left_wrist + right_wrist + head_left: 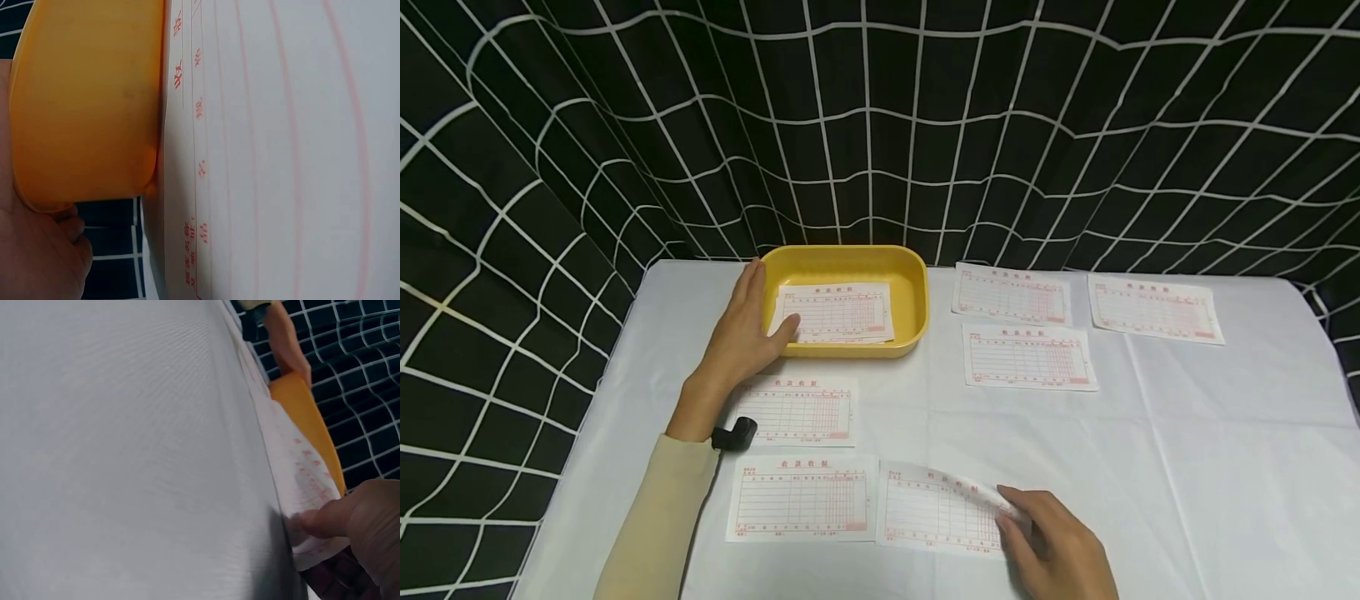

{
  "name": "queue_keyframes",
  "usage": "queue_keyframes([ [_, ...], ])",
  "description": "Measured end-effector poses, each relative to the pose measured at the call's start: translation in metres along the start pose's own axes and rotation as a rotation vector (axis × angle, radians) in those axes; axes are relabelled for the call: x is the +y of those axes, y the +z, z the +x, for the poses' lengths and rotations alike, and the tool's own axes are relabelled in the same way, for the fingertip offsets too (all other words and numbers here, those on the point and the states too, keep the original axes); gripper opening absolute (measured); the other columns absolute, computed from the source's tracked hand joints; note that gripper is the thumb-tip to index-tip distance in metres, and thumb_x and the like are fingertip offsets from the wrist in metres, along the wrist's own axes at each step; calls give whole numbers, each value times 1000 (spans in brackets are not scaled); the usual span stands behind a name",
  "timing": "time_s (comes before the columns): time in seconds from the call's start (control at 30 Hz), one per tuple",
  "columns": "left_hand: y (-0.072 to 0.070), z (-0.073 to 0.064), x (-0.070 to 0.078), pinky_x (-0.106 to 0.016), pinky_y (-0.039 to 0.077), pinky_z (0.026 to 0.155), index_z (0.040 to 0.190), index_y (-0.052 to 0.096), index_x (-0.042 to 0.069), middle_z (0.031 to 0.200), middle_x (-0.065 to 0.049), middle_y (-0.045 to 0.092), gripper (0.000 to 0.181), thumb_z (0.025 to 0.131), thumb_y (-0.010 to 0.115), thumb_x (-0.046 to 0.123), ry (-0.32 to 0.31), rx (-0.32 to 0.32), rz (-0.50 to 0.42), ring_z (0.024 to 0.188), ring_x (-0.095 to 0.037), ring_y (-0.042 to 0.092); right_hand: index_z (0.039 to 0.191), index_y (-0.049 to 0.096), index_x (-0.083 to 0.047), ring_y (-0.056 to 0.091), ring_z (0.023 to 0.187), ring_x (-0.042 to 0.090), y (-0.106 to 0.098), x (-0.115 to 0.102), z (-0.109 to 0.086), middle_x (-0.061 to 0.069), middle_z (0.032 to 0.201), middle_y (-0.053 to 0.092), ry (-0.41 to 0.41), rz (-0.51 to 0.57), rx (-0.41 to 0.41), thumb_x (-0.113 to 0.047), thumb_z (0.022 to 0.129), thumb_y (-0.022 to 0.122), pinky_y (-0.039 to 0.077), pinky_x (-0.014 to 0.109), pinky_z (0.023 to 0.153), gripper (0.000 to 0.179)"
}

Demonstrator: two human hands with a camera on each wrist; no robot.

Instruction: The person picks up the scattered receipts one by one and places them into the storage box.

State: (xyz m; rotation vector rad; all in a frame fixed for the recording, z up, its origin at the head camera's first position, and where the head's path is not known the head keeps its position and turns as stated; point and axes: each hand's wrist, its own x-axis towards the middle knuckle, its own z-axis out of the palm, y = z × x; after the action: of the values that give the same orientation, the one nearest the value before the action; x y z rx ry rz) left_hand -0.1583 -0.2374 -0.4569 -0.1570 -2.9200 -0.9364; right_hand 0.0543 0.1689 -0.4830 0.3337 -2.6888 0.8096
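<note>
A yellow plastic basket (917,292) stands at the back of the white table, with printed receipt slips (835,312) lying in it. My left hand (745,321) holds its left end, thumb over the rim and fingers along the outside. In the left wrist view the basket wall (87,112) fills the upper left, beside the left hand (44,256). At the front, my right hand (1060,542) pinches the right edge of a receipt slip (936,508), whose upper right part curls up. The right wrist view shows the right hand (362,525) with its thumb on the slip (303,469).
A receipt slip (801,412) lies under the left wrist, another receipt (801,500) in front of it. Three more lie at the back right: an upper slip (1011,293), a lower slip (1030,358) and a far-right slip (1153,308). Black netted cloth (865,125) hangs behind.
</note>
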Motion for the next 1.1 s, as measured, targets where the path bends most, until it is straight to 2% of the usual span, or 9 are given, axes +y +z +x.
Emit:
queue_keyframes([
  [0.07, 0, 0, 1, -56, 29, 131, 170, 10, 4, 180, -13, 9, 98, 98, 63, 43, 0, -1, 1, 165, -36, 22, 108, 80, -8, 77, 81, 16, 0, 0, 0, -2, 96, 80, 15, 33, 8, 2, 73, 92, 46, 1, 80, 39],
  [0.2, 1, 0, 0, -56, 28, 131, 170, 10, 3, 180, -14, 9, 98, 98, 63, 43, 1, 1, 1, 165, -36, 21, 100, 80, -8, 64, 71, -4, -4, 4, 5, -2, 89, 80, 45, 100, -11, 3, 73, 92, 50, 9, 68, 32],
  [0.3, 1, 0, -1, -56, 28, 131, 170, 10, 3, 179, -14, 10, 97, 98, 63, 43, 4, 2, 0, 165, -36, 22, 95, 79, -8, 57, 67, -10, -7, 7, 10, -4, 82, 78, 62, 143, -32, 2, 72, 92, 52, 12, 63, 28],
  [0.4, 1, 0, -1, -56, 28, 131, 170, 11, 3, 179, -14, 11, 97, 98, 63, 43, 6, 3, 0, 164, -36, 23, 92, 78, -8, 58, 66, -10, -11, 10, 15, -6, 77, 76, 62, 171, -56, 3, 72, 92, 53, 12, 62, 27],
  [0.57, 1, 1, -1, -56, 28, 131, 170, 10, 4, 179, -14, 10, 98, 98, 62, 44, 3, 2, 1, 165, -36, 22, 92, 79, -9, 52, 63, -9, -15, 11, 23, -5, 78, 77, 46, 164, -67, 7, 73, 90, 49, 12, 60, 28],
  [0.63, 1, 0, 0, -56, 28, 131, 170, 10, 4, 179, -14, 10, 98, 98, 62, 44, 1, 3, 0, 165, -36, 22, 93, 80, -9, 48, 62, -8, -18, 11, 25, -7, 73, 73, 43, 160, -70, 8, 74, 89, 46, 12, 59, 27],
  [0.87, 1, 1, 0, -57, 28, 131, 170, 10, 4, 180, -13, 9, 98, 98, 62, 45, 0, -2, 2, 165, -35, 21, 96, 80, -6, 68, 79, -4, -26, 13, 39, 2, 96, 80, 53, 180, -112, 6, 85, 81, 60, 20, 65, 17],
  [1.1, 1, 1, -1, -57, 28, 131, 170, 10, 4, 179, -14, 10, 98, 98, 62, 45, 3, 2, 7, 165, -36, 21, 99, 78, -5, 74, 74, 9, -37, 18, 59, 3, 90, 79, 60, 152, -135, 1, 86, 83, 60, 19, 63, 15],
])
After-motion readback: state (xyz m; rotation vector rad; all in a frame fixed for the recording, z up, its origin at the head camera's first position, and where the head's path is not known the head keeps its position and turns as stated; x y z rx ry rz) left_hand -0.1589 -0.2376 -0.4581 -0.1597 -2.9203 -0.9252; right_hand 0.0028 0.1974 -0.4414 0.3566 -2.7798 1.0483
